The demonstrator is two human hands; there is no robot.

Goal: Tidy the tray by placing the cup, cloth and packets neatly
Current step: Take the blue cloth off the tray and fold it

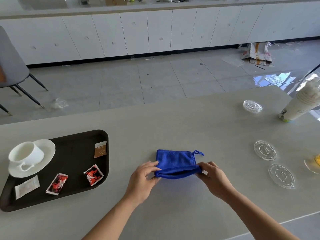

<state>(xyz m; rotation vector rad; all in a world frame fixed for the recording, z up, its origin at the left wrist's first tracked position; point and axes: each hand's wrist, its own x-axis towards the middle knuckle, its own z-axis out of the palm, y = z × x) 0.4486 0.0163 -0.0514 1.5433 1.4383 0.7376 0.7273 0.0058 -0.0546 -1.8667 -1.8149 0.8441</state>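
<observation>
The blue cloth (pixel 175 161) lies folded on the counter (pixel 190 122), right of the dark tray (pixel 72 153). The left hand (pixel 144 179) pinches its near left corner and the right hand (pixel 212 177) pinches its near right corner, lifting the near edge. On the tray sit a white cup (pixel 26 154) on a saucer (pixel 46 149) and four packets: brown (pixel 100 149), two red (pixel 93 174) (pixel 57 183), one white (pixel 26 187).

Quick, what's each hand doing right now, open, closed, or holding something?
Left hand: closed, pinching the near left corner of the blue cloth.
Right hand: closed, pinching the cloth's near right corner.
</observation>
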